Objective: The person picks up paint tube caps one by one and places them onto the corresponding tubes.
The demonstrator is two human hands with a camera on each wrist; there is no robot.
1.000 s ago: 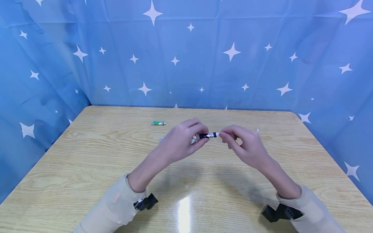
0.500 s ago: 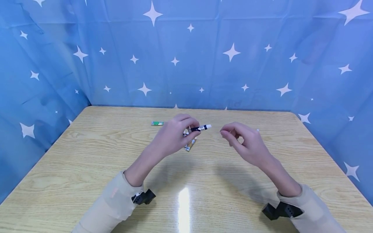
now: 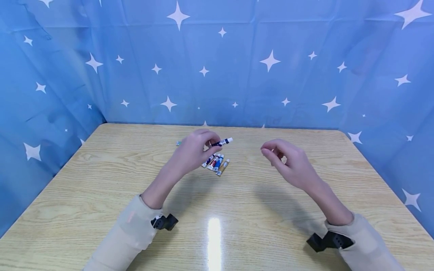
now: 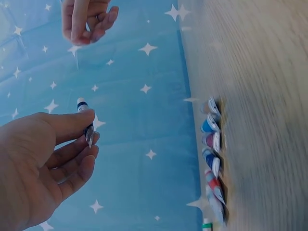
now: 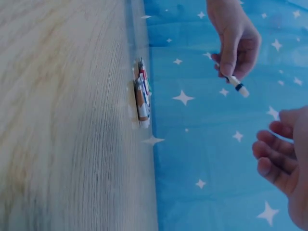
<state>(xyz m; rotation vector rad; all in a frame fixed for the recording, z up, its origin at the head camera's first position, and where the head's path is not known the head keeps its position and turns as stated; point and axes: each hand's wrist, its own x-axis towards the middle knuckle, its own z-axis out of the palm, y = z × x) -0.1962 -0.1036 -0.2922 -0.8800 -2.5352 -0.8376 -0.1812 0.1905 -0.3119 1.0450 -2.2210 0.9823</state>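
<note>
My left hand (image 3: pixel 190 152) pinches a navy paint tube (image 3: pixel 223 142) between thumb and fingers, its white cap pointing right. In the left wrist view this tube (image 4: pixel 83 107) stands out above the thumb. Below the hand, several paint tubes lie side by side on the table: a gold tube (image 3: pixel 222 167), a bright blue tube (image 3: pixel 218 162), a red tube (image 3: pixel 213 162) and a dark blue tube (image 3: pixel 208 161). More tubes, among them a red-and-white tube (image 4: pixel 214 186), show in the left wrist view. My right hand (image 3: pixel 291 162) hovers at the right, fingers loosely curled, holding nothing.
A green tube (image 3: pixel 178 143) lies farther back, mostly hidden behind the left hand. The light wooden table (image 3: pixel 101 188) meets a blue curtain (image 3: pixel 217 82) with white stars at its back edge.
My left hand has carried the navy tube left and slightly back, away from the right hand, uncovering the row of tubes. The right fingers have come off the tube's white cap.
</note>
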